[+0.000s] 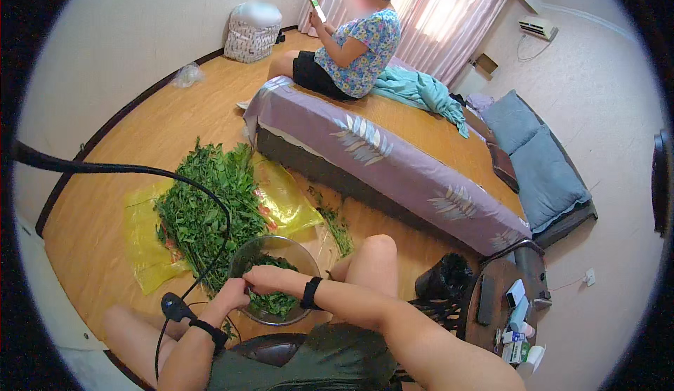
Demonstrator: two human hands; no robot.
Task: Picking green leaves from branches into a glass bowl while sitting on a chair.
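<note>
Both hands are tog. at the L side of the clear bowl [306, 256], above its rim. L hand [232, 295] is at the bowl's L edge; R hand [270, 279] reaches over the bowl from its R side, knuckles up, fingertips meeting L's. Fingers on both look curled in; can't tell what, if anything, is pinched b/w them, as the R hand hides the tips. Each wrist wears a black band, R's [312, 293] just above the bowl's R rim.

Leafy greens [279, 305] lie inside the bowl, low down, under the hands. Big pile of stems w/ leaves [210, 205] is just beyond the bowl & to its L, on yellow plastic sheeting [149, 240] that shows both sides of the pile. Thin loose bunch [340, 233] is on the floor, beyond the bowl to its R. Black cable [126, 169] hangs in front of the pile, L of the bowl.

Bed w/ purple cloth [411, 170] is beyond the bowl, to the R; another person [361, 50] sits on its far end w/ a phone [318, 10]. Black-lined bin [446, 276] & cluttered brown table [500, 273] are R of the bowl, well apart from it.
</note>
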